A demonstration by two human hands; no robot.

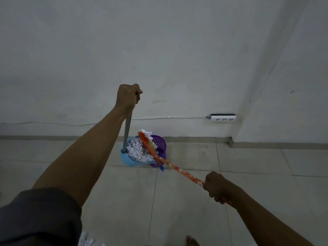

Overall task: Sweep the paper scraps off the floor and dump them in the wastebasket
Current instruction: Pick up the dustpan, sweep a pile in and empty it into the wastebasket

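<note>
The left grip [128, 97] is clenched round the grey handle [127, 132] of a blue dustpan [126, 159] heaped with paper scraps [135, 151]. The purple wastebasket [160, 143] stands just right of it, by the far wall. An orange broom [179, 169] lies with its head across the scraps. The right grip [217, 187], nearer, clasps its stick. A power strip [223, 118] sits far right.

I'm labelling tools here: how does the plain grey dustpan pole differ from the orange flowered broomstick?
The plain grey dustpan pole stands almost upright; the orange flowered broomstick slants low toward the right. The left hand grips the pole at its top; the right hand grips the broomstick near its end. Both are long, thin and held in a fist.
</note>
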